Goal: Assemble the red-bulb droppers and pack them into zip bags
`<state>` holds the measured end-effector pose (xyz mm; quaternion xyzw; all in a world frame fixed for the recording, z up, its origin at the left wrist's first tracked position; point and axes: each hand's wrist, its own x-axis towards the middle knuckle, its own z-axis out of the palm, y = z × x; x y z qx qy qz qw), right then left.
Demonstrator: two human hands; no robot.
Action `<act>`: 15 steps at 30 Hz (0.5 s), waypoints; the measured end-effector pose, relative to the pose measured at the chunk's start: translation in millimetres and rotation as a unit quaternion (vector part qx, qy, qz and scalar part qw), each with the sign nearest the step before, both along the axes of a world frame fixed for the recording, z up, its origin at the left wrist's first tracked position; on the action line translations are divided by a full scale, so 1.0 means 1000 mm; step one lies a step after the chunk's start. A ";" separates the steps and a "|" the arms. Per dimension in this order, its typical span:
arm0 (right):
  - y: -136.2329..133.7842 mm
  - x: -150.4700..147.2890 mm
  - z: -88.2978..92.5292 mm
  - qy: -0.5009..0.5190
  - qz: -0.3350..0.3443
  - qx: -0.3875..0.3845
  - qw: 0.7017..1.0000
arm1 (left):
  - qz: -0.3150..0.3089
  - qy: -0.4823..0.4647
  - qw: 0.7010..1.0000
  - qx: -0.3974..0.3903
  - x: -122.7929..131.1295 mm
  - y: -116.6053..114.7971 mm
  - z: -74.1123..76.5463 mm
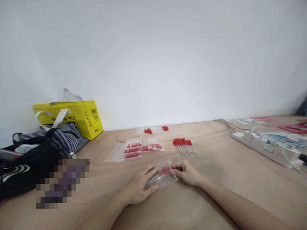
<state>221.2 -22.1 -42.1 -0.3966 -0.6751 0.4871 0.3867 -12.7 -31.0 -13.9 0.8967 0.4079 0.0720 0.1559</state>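
Observation:
A clear zip bag (163, 182) lies on the table in front of me, with a few red-ended pieces, which look like droppers, inside it. My left hand (141, 183) holds the bag's left part, fingers over the top and thumb along the near edge. My right hand (187, 172) is closed in a pinch at the bag's right end, on a red-bulbed dropper (171, 169) that its fingers partly hide. Just beyond lies a row of droppers (184, 146) with red bulbs and thin clear stems. Left of them are several filled bags (132, 150) with red bulbs inside.
More bagged red bulbs (148, 131) lie by the wall. A yellow bag (90, 119), a striped bag (63, 137) and a black bag (31, 169) stand at left, near a blurred patch. On the right are a white power strip (266, 149) with cables and colourful sheets (287, 139).

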 end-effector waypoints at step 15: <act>0.054 0.028 0.017 -0.266 -0.305 0.061 0.912 | 0.011 0.011 1.000 -0.017 0.002 -0.002 0.005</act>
